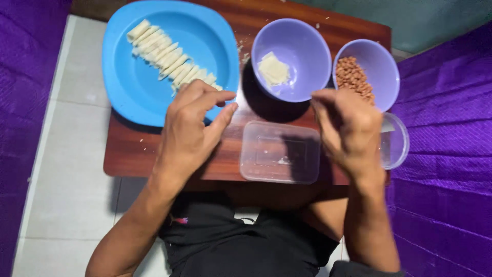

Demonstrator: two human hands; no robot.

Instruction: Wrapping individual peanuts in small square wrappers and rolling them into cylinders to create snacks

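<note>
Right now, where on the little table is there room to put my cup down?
The barest patch is the brown table corner below the blue plate, beside the left hand. The right side is crowded: two purple bowls, the clear box and the right hand sit close together.

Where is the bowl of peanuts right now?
The bowl of peanuts sits at the table's far right, beside the bowl holding pale wrappers, just beyond the right hand.
</note>
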